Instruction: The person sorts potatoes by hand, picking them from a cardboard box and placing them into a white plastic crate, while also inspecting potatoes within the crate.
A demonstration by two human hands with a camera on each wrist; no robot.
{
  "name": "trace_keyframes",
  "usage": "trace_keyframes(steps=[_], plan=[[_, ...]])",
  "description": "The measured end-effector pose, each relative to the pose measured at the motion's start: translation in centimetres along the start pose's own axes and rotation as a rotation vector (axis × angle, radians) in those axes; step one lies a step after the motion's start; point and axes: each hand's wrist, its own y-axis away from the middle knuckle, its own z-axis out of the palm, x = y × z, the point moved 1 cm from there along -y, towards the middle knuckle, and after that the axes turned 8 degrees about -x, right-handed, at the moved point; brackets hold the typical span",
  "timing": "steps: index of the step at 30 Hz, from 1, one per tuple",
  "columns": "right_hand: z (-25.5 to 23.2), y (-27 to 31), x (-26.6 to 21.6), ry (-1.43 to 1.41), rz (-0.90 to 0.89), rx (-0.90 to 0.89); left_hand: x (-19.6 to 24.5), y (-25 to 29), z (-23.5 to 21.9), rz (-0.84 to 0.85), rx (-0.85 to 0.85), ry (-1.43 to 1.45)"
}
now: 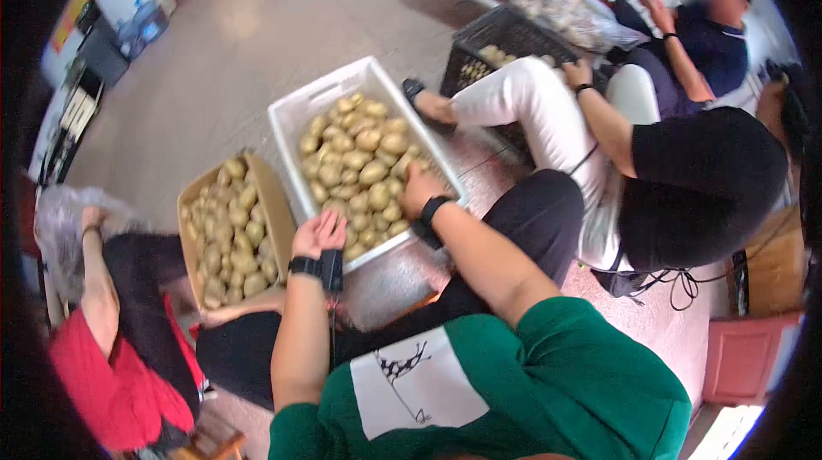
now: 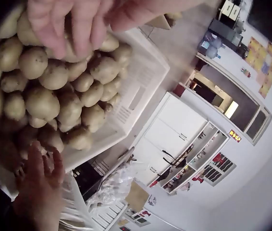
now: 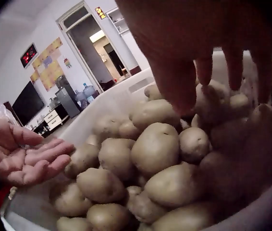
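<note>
A white plastic crate (image 1: 285, 130) holds a heap of potatoes (image 1: 351, 147). Over the crate's near left edge is my left hand (image 1: 321, 233), palm turned up, with loosely bent fingers and nothing in them. My right hand (image 1: 419, 190) reaches down at the crate's right side. In the right wrist view, the spread fingers (image 3: 174, 91) of that hand point down onto the potatoes (image 3: 156, 147), none gripped. The left wrist view has the left hand (image 2: 83, 21) above the heap and the right hand (image 2: 40, 192) low at the crate's side.
A cardboard box (image 1: 190, 203) of potatoes stands left of the crate, beside a person in red (image 1: 128, 383). On the right, a person in white trousers (image 1: 539, 100) sits by a black crate (image 1: 514, 25). Another person (image 1: 715, 49) is behind. Cables (image 1: 681, 284) lie on the floor.
</note>
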Motion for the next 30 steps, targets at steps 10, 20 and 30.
trace_keyframes(steps=[10, 20, 30], plan=[[0.6, 0.4, 1.0, 0.224, -0.034, 0.072, -0.6, 1.7, 2.2, -0.003, 0.008, 0.034], [0.5, 1.0, 0.5, 0.307, -0.042, -0.06, -0.6, 1.4, 1.3, 0.013, -0.009, 0.062], [0.9, 2.5, -2.1, 0.46, -0.441, -0.113, -1.2, 1.5, 1.4, 0.042, -0.013, -0.034]])
